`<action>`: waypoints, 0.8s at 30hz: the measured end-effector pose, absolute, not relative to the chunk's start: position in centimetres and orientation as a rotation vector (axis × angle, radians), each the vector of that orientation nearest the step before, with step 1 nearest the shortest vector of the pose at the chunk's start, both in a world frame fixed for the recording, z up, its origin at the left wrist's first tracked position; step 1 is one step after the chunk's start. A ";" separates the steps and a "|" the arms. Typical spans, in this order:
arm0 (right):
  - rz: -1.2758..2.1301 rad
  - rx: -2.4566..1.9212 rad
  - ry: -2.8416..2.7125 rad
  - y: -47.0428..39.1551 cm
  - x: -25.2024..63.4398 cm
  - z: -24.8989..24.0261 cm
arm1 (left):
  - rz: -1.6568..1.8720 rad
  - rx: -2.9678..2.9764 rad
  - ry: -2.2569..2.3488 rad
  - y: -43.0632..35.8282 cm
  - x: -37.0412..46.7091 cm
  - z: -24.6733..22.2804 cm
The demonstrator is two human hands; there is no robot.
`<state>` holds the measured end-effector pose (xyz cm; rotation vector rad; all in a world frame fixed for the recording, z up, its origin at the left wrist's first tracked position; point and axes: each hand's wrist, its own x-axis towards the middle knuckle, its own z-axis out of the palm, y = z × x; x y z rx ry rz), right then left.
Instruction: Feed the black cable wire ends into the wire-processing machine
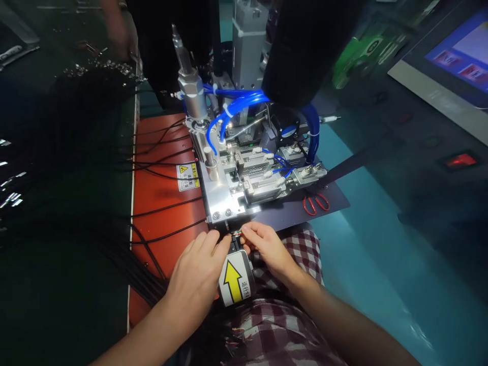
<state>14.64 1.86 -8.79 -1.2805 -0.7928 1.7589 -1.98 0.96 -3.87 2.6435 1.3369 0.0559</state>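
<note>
My right hand (267, 249) is closed in a pinch on thin wires (237, 232), a few light and reddish strands that show between thumb and forefinger. Close beside it on the left, my left hand (198, 267) is curled with its fingertips by the same spot; what it grips is hidden. Both hands are over a narrow black track (235, 245) at the near edge of a metal machine fixture (221, 195). Just below the fingers, a white cover (244, 262) carries a yellow arrow (233, 282) pointing toward the fixture.
Black cables (163, 206) cross an orange-red panel (152, 188) on the left. Blue air tubes (244, 101) arch over the fixture. Red-handled scissors or snips (315, 204) lie on a dark plate to the right. Another person's hand (120, 33) is at upper left; a screen (461, 56) stands upper right.
</note>
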 end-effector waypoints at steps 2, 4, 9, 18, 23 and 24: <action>1.707 -1.284 -0.790 1.7 14.5 -8.8 | 0.090 2.544 1.337 0.9 -2.0 -4.0; 1.672 -1.287 -0.806 1.7 14.4 -8.8 | 0.144 2.486 1.337 0.9 -2.1 -4.2; 1.665 -1.281 -0.867 1.9 14.3 -8.9 | 0.214 2.469 1.295 0.9 -2.2 -4.8; 1.754 -1.212 -0.764 1.7 14.1 -9.5 | 0.279 2.424 1.365 0.5 -1.4 -4.8; 1.733 -1.185 -0.817 1.6 14.2 -9.6 | 0.381 2.227 1.621 -3.2 -3.3 -4.6; 1.722 -1.194 -0.830 1.5 14.3 -9.6 | 0.368 2.252 1.681 -4.1 -3.7 -4.6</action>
